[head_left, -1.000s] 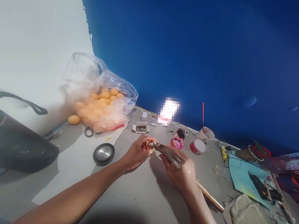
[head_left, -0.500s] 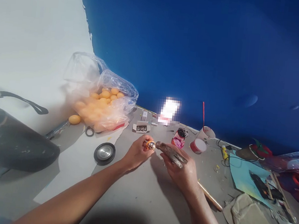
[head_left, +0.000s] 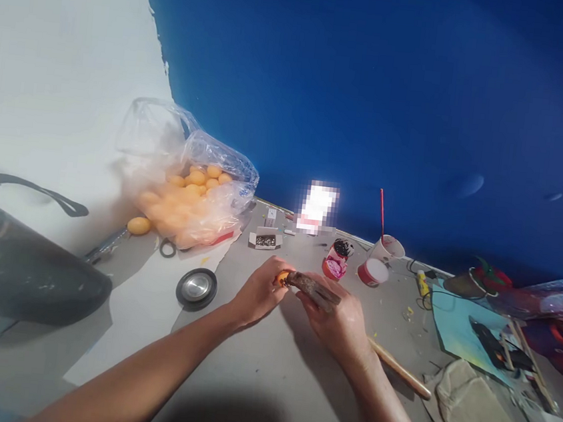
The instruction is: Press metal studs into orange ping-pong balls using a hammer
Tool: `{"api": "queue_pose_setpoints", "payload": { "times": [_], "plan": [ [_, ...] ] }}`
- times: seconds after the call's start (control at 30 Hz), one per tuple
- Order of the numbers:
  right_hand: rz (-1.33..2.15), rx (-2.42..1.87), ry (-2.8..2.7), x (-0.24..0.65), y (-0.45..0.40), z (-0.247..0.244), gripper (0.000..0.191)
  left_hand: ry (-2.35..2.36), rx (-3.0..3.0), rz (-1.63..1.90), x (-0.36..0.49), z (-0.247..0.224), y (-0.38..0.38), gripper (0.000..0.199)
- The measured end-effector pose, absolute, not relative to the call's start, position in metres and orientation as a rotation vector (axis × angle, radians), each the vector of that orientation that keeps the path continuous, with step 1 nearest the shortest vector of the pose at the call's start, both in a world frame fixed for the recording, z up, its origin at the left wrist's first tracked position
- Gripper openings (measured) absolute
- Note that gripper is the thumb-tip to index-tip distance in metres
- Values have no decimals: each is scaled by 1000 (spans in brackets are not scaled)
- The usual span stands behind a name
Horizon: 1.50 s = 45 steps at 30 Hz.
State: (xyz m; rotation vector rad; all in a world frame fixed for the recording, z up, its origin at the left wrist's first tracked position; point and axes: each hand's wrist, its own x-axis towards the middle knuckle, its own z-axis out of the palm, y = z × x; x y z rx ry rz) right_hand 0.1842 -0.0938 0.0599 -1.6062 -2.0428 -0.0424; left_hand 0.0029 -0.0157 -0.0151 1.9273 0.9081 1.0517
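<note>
My left hand (head_left: 259, 292) is closed around a small orange ball (head_left: 282, 279), its fingers curled over the far side. My right hand (head_left: 338, 326) grips a claw hammer (head_left: 317, 291) close to its worn metal head. The wooden handle sticks out behind my right wrist, toward the lower right. The hammer's face meets the ball, or nearly so; whether they touch I cannot tell. Most of the ball is hidden by the hammer and my fingers. Just beyond my hands stands an open small box (head_left: 265, 239) of tiny shiny metal pieces.
A clear plastic bag of orange balls (head_left: 181, 207) leans at the back left, one loose ball (head_left: 139, 225) beside it. A round black-rimmed lid (head_left: 196, 289) lies left of my hands. Paint-smeared cups (head_left: 373, 274) stand back right. A beige cloth item (head_left: 481, 413) lies right.
The hammer head has moved left onto or right up to the ball, covering its shiny metal spot. My left hand stays nearly in place.
</note>
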Motion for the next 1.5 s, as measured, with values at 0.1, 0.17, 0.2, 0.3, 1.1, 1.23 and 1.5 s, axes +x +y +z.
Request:
{"api": "queue_pose_setpoints", "payload": {
  "times": [0.1, 0.17, 0.2, 0.3, 1.1, 1.23, 1.5],
  "plan": [
    [-40, -1616, -2036, 185, -95, 60, 21, 882, 1943, 1057, 3, -16, -15, 44],
    [-33, -1607, -2005, 186, -96, 60, 21, 912, 1919, 1057, 3, -16, -15, 41],
    [-23, -1602, -2000, 186, -96, 59, 21, 923, 1905, 1052, 3, -17, -15, 40],
    [0, -1621, -2013, 186, -94, 56, 21, 967, 1849, 1028, 4, -18, -16, 40],
    [338, -1894, -2187, 189, -68, 22, 56, 1139, 1733, 1026, -9, -9, -10, 38],
    [362, -1842, -2179, 190, -70, 21, 59, 1111, 1804, 1005, -11, -9, -11, 31],
    [339, -1811, -2159, 187, -72, 17, 60, 1126, 1862, 1054, -9, -11, -9, 31]
  ]
}}
